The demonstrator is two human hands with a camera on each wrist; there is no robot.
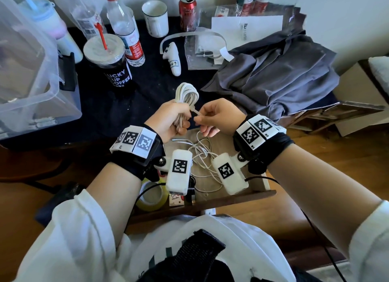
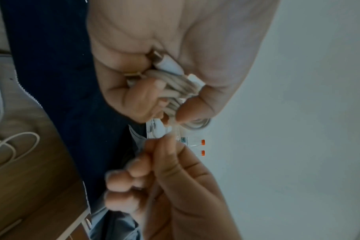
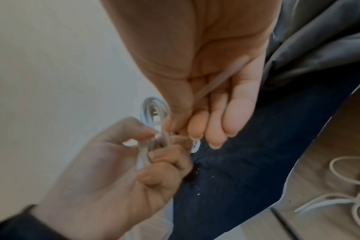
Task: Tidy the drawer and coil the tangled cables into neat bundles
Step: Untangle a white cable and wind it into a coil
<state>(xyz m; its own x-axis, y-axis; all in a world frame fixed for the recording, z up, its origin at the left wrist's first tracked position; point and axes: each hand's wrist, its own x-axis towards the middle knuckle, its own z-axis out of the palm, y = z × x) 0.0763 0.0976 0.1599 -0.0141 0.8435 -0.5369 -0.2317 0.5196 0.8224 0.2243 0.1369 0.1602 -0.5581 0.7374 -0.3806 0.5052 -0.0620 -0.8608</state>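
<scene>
A dark cloth-covered surface [image 1: 147, 104] with bottles and cups behind, and an open drawer [image 1: 259, 194] underneath, is what's seen from the head view. The coil [image 1: 187, 93] is gripped in the left hand's [image 1: 171, 118] curled fingers; a thin tie [image 1: 196, 112] is pinched by the right hand [image 1: 219, 118]. Loose cable [image 1: 205, 155] is left in the drawer.

Left wrist: the coil [image 2: 181, 88] is clamped tight, which should be kept so while the tie gets pulled snug, or loops could slip.

Right wrist: the tie [image 3: 214, 86] is seen running across the palm. Its lock end is hidden by fingers; whether it's threaded can't be told.
</scene>
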